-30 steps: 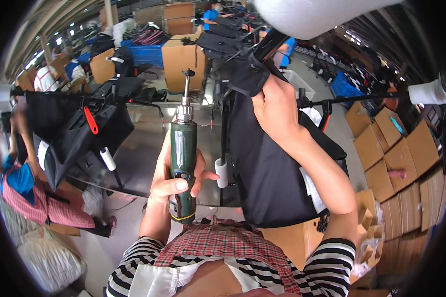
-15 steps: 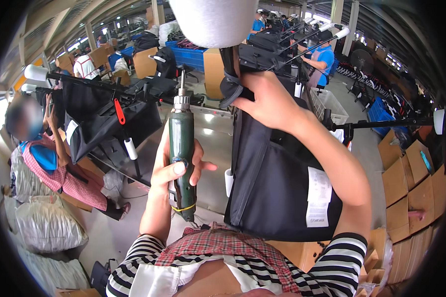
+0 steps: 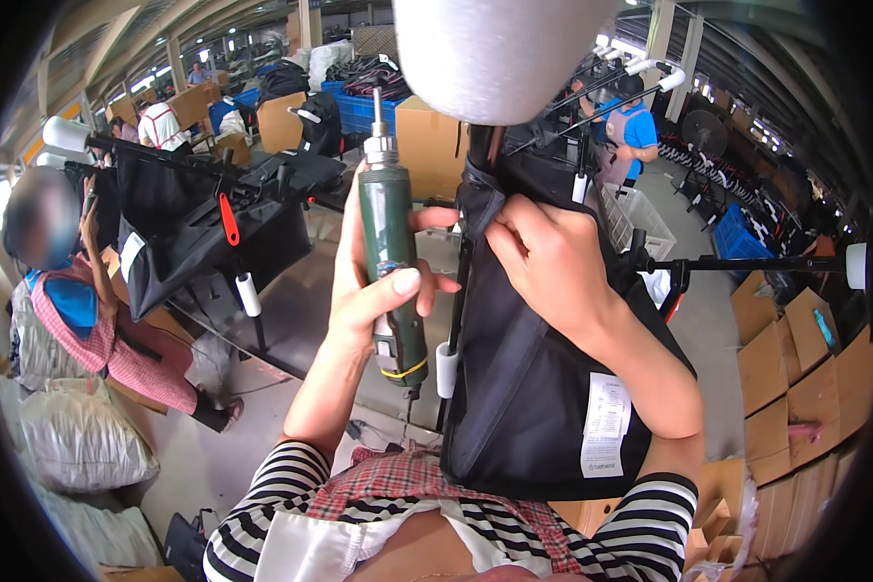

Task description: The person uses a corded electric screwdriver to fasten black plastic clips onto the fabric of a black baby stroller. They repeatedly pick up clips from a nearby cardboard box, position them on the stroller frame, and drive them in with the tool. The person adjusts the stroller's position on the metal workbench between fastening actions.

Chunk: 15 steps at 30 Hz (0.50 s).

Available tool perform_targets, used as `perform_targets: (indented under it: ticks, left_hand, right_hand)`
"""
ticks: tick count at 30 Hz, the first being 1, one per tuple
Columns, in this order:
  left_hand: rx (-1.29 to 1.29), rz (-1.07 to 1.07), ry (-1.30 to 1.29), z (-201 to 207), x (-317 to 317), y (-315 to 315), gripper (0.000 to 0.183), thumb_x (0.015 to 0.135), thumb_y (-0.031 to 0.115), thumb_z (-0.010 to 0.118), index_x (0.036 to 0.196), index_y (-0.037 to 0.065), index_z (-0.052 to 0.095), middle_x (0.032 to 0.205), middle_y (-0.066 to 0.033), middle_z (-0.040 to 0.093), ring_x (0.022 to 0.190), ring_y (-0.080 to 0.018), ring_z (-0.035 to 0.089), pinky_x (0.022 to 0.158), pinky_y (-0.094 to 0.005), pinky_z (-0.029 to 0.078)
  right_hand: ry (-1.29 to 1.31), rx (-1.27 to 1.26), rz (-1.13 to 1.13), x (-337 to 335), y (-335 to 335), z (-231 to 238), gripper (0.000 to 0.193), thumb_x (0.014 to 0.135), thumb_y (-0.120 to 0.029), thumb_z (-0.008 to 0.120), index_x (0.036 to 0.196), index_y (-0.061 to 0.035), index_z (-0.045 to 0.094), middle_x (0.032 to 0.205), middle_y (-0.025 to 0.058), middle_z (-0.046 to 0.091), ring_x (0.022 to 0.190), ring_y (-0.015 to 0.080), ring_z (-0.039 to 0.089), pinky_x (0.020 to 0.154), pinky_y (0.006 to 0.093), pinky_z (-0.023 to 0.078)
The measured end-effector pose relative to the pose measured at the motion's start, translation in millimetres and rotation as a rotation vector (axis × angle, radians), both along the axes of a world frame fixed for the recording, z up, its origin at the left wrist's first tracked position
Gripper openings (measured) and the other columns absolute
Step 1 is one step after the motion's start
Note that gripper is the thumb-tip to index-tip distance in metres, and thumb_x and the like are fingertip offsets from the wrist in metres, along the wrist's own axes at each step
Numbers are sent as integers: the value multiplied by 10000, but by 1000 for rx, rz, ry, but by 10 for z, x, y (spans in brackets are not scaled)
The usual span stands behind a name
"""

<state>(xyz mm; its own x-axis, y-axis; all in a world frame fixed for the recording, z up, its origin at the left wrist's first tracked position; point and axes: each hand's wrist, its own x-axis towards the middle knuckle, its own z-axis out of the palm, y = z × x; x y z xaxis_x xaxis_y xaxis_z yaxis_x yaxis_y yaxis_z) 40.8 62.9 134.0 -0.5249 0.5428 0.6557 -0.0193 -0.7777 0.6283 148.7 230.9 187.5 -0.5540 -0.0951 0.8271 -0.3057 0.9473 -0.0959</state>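
My left hand (image 3: 364, 291) is wrapped round a dark green electric screwdriver (image 3: 388, 218), its bit upright. The index fingertip reaches toward a black metal tube beside it. Close by on the right, my right hand (image 3: 558, 257) has its fingers curled and pinched at a black fabric flap (image 3: 477, 199) wrapped round the tube; the fingertips are partly hidden. Below hangs a large black fabric panel (image 3: 509, 388) bearing a white label (image 3: 606, 427). A white foam cover (image 3: 500, 58) caps the tube's top.
Left stands another black folding frame (image 3: 204, 242) with a red tag (image 3: 230, 219), and a co-worker in a checked apron (image 3: 145, 359). A black bar (image 3: 757, 264) juts out at right, above cardboard boxes (image 3: 766, 417). Wrapped bundles (image 3: 82, 432) lie lower left.
The screwdriver and my left hand have moved right, closer to the tube. My right hand has shifted slightly right and down, fingers now curled at the flap. The foam-capped tube has shifted right.
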Motion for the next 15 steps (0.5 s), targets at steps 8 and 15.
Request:
perform_targets:
  ticks: [8,15]
  left_hand:
    - [-52,-55,-30,61,0,87,1195,760,128,812,1612,216,-21,1281,-269,567,626,-178,650,756,-394,627]
    - [-22,-79,-66,91,18,76,1210,747,63,826,1616,206,-4,1271,-232,590,650,-162,648,724,-352,614]
  right_hand:
    - [158,-39,-95,254,-231,101,314,819,-110,787,1076,-9,638,816,119,675,647,259,679,553,390,526]
    - [-112,-34,157,-167,60,255,450,849,-217,784,1199,-2,599,1005,201,699,896,395,697,755,421,547]
